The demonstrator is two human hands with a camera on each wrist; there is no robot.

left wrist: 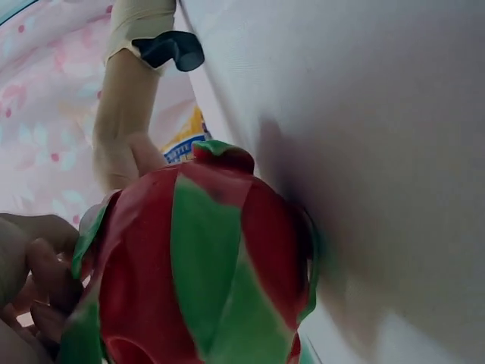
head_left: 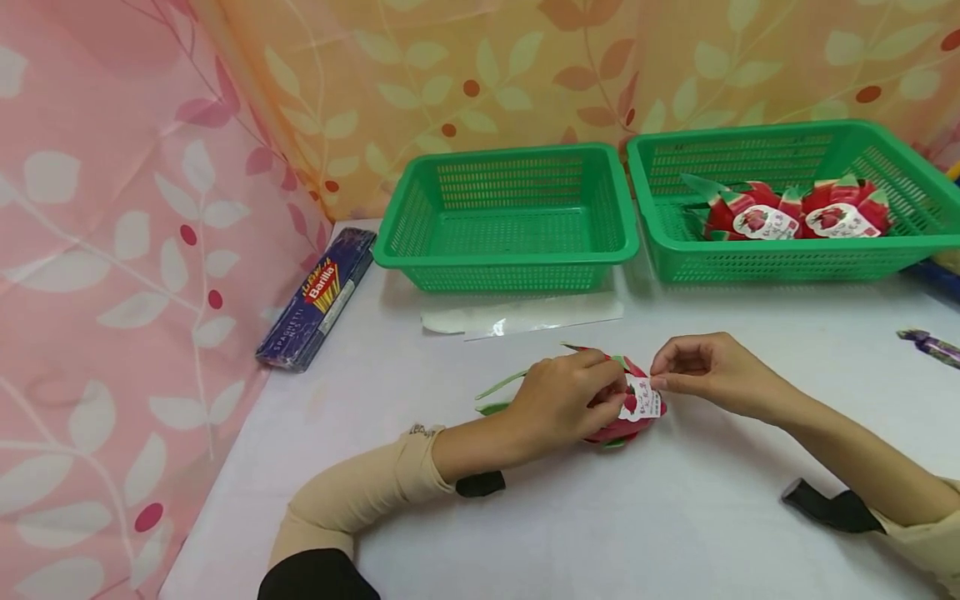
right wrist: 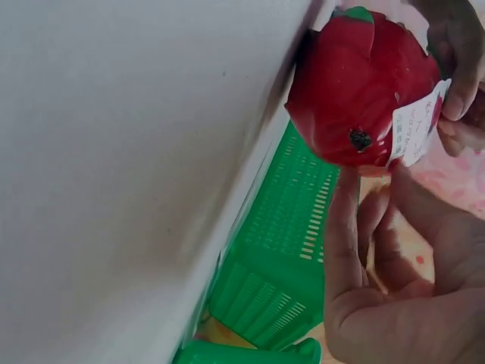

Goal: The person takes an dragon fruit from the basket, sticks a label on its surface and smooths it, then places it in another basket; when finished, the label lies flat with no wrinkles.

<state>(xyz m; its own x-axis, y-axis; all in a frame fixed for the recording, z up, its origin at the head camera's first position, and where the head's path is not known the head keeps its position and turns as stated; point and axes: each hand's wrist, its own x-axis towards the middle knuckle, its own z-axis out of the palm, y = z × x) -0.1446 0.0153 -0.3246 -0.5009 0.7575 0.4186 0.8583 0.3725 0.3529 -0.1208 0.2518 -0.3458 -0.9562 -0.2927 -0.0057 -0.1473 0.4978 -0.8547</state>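
Note:
A red dragon fruit (head_left: 622, 428) with green scales lies on the white table. Its white sticker label (head_left: 642, 400), printed with a fruit picture, is on the side toward the right. My left hand (head_left: 562, 400) is over the fruit and pinches the label's left edge between thumb and fingers. From the right, my right hand (head_left: 712, 377) pinches the label's other edge with thumb and forefinger. In the right wrist view the label (right wrist: 413, 129) stands partly off the rounded skin. The fruit (left wrist: 204, 258) hides most of the right hand in the left wrist view.
A green basket (head_left: 506, 260) stands behind the hands. Another green basket (head_left: 795, 250) at right holds two labelled dragon fruits (head_left: 757, 212). A clear-and-white strip (head_left: 525, 318) lies before the baskets. A spaghetti pack (head_left: 318, 300) is at left, a purple-wrapped item (head_left: 933, 346) at right.

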